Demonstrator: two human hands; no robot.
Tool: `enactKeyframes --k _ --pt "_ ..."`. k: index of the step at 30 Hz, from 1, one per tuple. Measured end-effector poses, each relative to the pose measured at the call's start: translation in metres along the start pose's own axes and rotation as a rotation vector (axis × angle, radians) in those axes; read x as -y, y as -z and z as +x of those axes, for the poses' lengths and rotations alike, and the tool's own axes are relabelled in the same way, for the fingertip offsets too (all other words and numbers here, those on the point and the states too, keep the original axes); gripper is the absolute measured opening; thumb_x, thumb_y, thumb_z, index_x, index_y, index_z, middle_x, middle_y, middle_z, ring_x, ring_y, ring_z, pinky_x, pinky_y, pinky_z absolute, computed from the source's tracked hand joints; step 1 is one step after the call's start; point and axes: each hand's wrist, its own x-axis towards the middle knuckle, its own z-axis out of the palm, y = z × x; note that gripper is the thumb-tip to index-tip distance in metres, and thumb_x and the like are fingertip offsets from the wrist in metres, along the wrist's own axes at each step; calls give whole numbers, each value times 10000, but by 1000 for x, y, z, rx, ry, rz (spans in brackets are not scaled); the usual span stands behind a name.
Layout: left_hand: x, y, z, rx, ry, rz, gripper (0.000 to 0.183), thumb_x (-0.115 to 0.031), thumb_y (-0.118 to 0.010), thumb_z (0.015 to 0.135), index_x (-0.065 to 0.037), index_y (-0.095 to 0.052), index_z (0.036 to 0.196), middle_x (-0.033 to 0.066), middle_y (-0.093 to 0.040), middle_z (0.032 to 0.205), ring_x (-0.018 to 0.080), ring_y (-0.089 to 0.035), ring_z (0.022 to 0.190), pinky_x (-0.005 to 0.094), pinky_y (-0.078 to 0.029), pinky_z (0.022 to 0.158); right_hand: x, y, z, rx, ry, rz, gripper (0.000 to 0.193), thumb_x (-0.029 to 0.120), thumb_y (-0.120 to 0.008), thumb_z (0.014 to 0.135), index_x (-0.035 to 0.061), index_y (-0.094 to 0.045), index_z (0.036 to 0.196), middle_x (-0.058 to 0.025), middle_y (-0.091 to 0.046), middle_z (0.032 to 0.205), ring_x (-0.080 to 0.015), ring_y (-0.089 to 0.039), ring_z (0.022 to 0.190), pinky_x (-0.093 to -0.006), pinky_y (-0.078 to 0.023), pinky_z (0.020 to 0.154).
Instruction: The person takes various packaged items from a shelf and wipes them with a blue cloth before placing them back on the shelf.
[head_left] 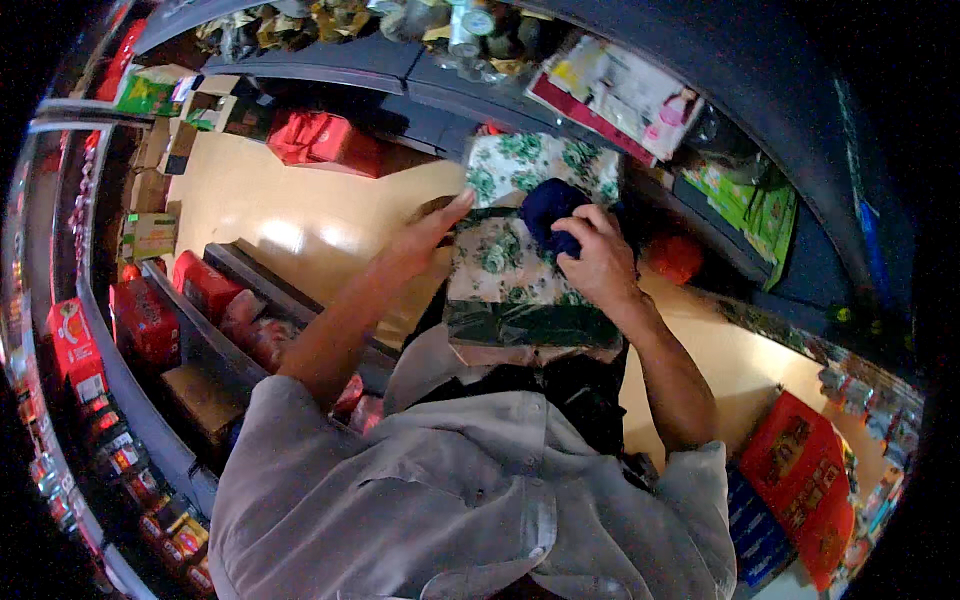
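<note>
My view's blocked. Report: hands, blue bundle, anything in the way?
Right hand gripping dark blue bundle over flowered surface. Left hand open near its left edge. Red box beyond, not blocking.

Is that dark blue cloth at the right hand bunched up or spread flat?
Bunched: the dark blue cloth shows as a compact, rounded lump in the right hand's grip, with the floral-patterned surface visible around it.

Shop: grey shelves (300,73) stocked with packaged goods (745,213)

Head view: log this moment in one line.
right hand: gripping dark blue rounded bundle over green-and-white floral-patterned box | left hand: open at box's left edge, contact unclear | red box on beige floor
</note>
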Motion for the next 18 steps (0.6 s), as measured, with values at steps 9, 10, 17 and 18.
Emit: enactKeyframes --k 9,10,17,18 --pt "60 -13 60 29 -327 -206 316 -28 -616 812 -28 -554 1122 46 -616 1034 137 -582 908 274 -487 797 48 -19 95 -263 293 -114 422 81 -630 719 152 -602 1135 -92 -517 1175 -339 -516 1039 -409 -458 876" --pt "44 -23 45 42 -328 -229 306 -25 -619 813 -30 -556 1112 42 -624 1015 136 -589 886 277 -495 781 32 -25 98 -217 220 -91 408 87 -627 722 155 -608 1124 -84 -527 1157 -336 -526 1029 -413 -463 864" --pt "20 -16 23 31 -181 -182 361 -109 -660 827 -61 -556 1170 49 -649 984 168 -612 841 332 -508 726 -144 18 56 22 -238 -69 428 28 -555 716 29 -590 1142 -196 -590 1112 -331 -562 1048 -401 -445 896" --pt "14 -15 24 -30 -134 -128 384 -98 -668 820 -74 -550 1184 34 -640 1009 163 -599 871 318 -491 775 -180 17 26 35 -288 21 439 17 -548 712 2 -576 1150 -230 -596 1096 -339 -577 1017 -382 -442 898"
